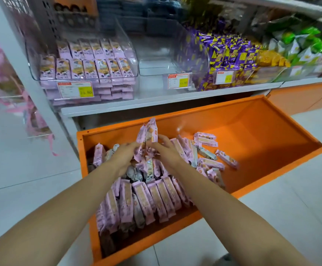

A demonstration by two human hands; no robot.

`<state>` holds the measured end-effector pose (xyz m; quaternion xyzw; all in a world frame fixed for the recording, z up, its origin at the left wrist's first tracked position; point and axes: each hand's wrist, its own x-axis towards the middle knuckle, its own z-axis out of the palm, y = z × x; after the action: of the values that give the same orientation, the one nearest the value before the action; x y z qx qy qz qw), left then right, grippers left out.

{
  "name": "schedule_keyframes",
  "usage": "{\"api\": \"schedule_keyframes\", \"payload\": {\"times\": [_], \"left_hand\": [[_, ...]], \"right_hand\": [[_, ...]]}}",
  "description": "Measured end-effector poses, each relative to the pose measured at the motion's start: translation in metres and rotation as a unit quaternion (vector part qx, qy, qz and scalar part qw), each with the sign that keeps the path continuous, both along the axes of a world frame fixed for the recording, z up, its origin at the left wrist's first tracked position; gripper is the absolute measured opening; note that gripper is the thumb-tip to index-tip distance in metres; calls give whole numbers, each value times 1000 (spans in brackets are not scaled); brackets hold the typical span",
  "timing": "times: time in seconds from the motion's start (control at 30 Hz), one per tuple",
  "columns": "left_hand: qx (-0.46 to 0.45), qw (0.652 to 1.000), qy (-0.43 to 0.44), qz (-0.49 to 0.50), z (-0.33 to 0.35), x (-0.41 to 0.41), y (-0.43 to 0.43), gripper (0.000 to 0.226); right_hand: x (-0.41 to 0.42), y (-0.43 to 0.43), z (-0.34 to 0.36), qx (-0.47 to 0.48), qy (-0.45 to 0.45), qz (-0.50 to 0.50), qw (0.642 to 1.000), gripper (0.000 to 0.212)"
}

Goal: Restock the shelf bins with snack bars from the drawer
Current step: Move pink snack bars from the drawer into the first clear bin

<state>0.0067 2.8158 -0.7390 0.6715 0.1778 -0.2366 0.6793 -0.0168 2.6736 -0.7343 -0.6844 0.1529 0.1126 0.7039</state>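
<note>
1. Your left hand [124,152] and right hand [165,150] meet over the drawer [252,120]. The fingers of both are curled and clamped on a bundle of pink bars [148,135], which stands upright between them with its tops above your fingertips.
2. The bars fan out a little at the top. Before you lift, press the lower ends together, there where your fingers hold them.
3. The heap just under your palms seems to touch the bundle, so lift straight up and no bar is dragged along.
4. The packed rows [146,200] lie nearer to you than your fingers, and the loose bars [210,150] lie to the right of your right fingers. Do not disturb them now.
5. The pink bin [83,60], above and to the left of your fingers, holds the same kind of wrappers; I judge the bundle belongs there. The clear bin [156,54] straight above your fingers shows nothing inside.
6. Carry with both hands, and set the bars upright like the front row there.
</note>
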Motion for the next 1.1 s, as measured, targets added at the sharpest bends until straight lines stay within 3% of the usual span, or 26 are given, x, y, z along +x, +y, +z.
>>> {"api": "schedule_keyframes", "payload": {"times": [0.13, 0.23, 0.4, 0.47, 0.6, 0.73, 0.93, 1.1], "left_hand": [[-17, 1000, -12, -1, 3, -10, 10, 29], [-7, 999, -27, 20, 4, -11, 22, 38], [-50, 997, -27, 42, 12, -11, 35, 23], [-52, 998, -29, 32, 15, -13, 37, 13], [-61, 997, -35, 24, 22, -15, 41, 21], [-51, 998, -35, 23, 24, -18, 44, 12], [-51, 995, -71, 46, 26, -18, 50, 28], [-88, 987, -114, 68, 42, -17, 54, 23]], "right_hand": [[-5, 16, 1, -23, -19, -1, 1000, 49], [-5, 20, 2, -18, -26, 0, 1000, 39], [-10, 26, 4, -42, -31, -3, 999, 56], [-12, 29, 5, -41, -35, -4, 999, 47], [-16, 33, 11, -64, -82, 21, 994, 36], [-19, 36, 14, -103, -118, 42, 987, 31], [-25, 44, 23, -159, -180, 75, 968, 51], [-22, 59, 36, -183, -242, 55, 951, 66]]}}
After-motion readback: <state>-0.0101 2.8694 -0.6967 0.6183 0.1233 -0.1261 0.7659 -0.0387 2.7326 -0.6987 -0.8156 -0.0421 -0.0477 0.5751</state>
